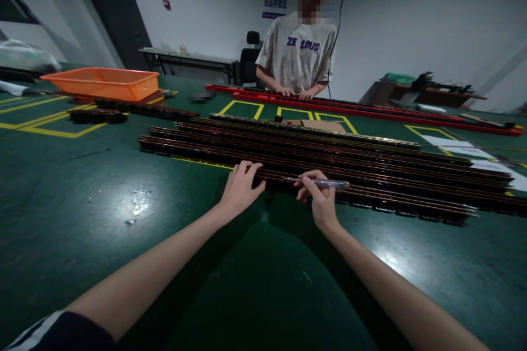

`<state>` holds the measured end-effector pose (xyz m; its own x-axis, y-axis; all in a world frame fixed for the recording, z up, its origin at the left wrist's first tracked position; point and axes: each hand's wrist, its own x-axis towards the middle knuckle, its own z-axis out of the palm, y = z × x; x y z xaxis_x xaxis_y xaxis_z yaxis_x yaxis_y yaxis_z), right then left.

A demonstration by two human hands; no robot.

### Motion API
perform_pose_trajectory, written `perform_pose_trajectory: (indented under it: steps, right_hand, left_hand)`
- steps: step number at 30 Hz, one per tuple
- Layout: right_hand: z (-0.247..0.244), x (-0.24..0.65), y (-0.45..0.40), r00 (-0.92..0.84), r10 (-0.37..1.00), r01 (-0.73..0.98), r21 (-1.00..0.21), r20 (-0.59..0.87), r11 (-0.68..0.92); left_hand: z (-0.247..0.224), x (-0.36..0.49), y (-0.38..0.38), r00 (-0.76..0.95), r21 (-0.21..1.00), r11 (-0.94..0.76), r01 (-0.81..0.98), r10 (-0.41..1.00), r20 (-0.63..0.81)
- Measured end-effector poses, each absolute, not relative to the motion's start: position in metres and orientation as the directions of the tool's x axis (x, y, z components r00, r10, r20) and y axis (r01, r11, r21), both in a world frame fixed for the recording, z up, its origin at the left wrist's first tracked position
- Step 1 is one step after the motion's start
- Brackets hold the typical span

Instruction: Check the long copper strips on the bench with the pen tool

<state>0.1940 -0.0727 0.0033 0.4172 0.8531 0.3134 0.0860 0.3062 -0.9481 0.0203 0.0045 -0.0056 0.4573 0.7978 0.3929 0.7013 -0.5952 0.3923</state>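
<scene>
Several long dark strips with thin coppery rods (370, 175) lie side by side across the green table. My right hand (319, 194) is closed on a slim screwdriver with a clear handle (331, 183), its shaft pointing left over the nearest strip. At the near edge of the strips, my left hand (242, 186) rests with thumb and fingers apart, fingertips on the nearest strip. Whether a small part lies under those fingertips cannot be made out.
An orange basket (102, 83) stands at the back left, with short dark pieces (97, 115) before it. Across the table a person (302, 55) has both hands at a long red rail (391, 113). White papers (453, 145) lie at the right.
</scene>
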Motion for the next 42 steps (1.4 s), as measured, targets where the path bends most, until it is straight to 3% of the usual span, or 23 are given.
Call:
perform_pose_trajectory:
  steps: [21, 42]
  right_hand:
    - [0.0028, 0.1947, -0.0737, 0.385, 0.861, 0.114, -0.943, 0.333, 0.313]
    - [0.0019, 0.1934, -0.0734, 0.210, 0.920, 0.175, -0.938, 0.331, 0.298]
  left_hand:
    - [-0.0044, 0.0212, 0.0028, 0.486, 0.315, -0.622, 0.717, 0.770, 0.413]
    - [-0.0048, 0.0212, 0.0011, 0.457, 0.282, -0.602, 0.747, 0.773, 0.441]
